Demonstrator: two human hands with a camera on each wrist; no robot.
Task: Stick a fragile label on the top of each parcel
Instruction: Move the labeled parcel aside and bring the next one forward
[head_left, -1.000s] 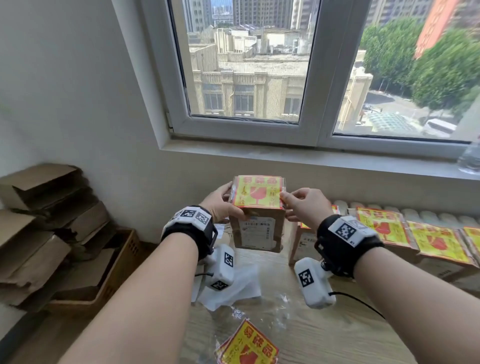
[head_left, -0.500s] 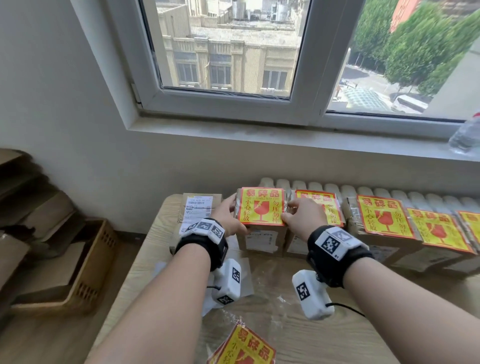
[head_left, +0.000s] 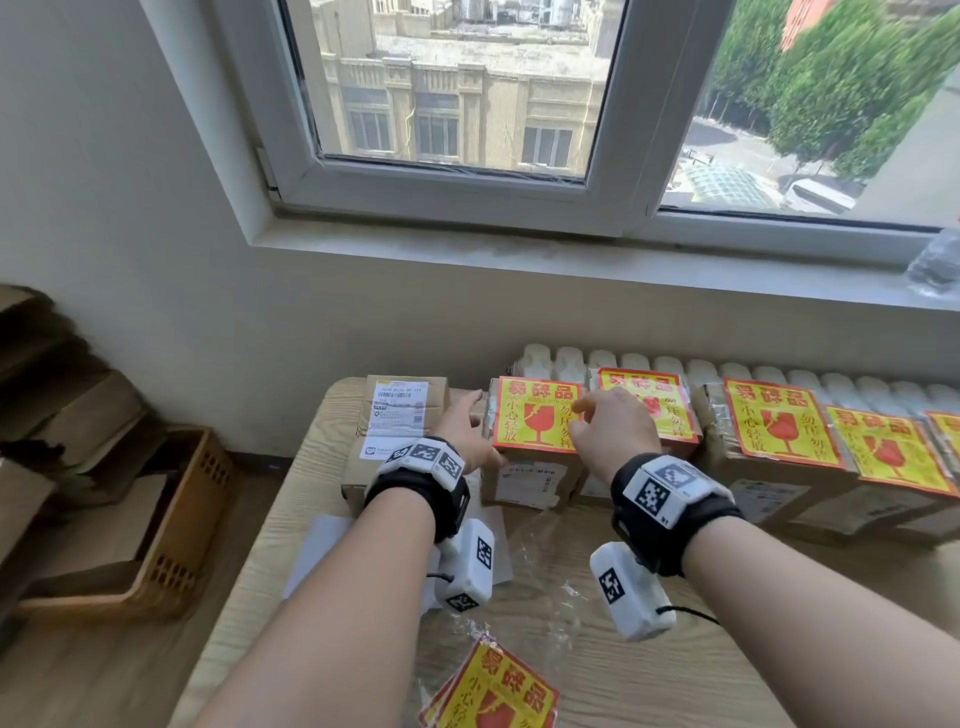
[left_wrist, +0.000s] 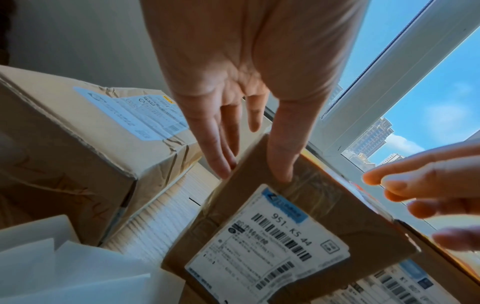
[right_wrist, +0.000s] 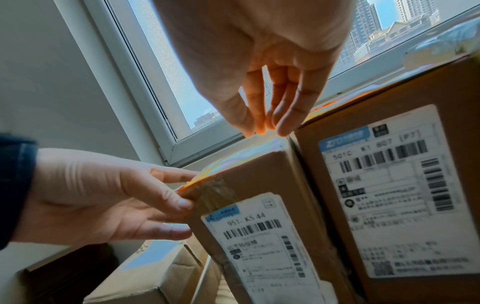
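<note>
Left hand (head_left: 464, 434): fingers straight and apart, thumb laid on the near face of the labelled parcel (head_left: 530, 452) at its top-left corner, the other fingers along the left side. Touching, not gripping. Right hand (head_left: 613, 431): fingers loosely extended and close together, tips hovering just over the parcel's top right edge; holds nothing. From the right wrist view I cannot tell whether the tips touch the fragile label (head_left: 535, 418).

Parcel stands on the wooden table (head_left: 649, 670) at the left end of a row of labelled parcels under the window, flush against its right-hand neighbour (head_left: 647, 410). 1 unlabelled parcel (head_left: 397, 431) sits just left of it, white shipping slip on top. Spare labels (head_left: 491, 688) lie at the near table edge.

Judgement: this parcel looks done; the step in hand is letting go and squaring it into the row. To do it well: nudge with flat fingers on the cardboard sides, not the sticker; check that label corners lie flat before leaving. The unlabelled box is likely next.

Materials: brown corrugated cardboard, rectangular, seams under glossy clear tape, somewhat wrinkled. Label is a yellow rectangle with red border and a broken-goblet mark, smooth sheen. Table is pale wood grain, with crinkled clear film and white backing sheets (head_left: 322, 551) lying on it.
</note>
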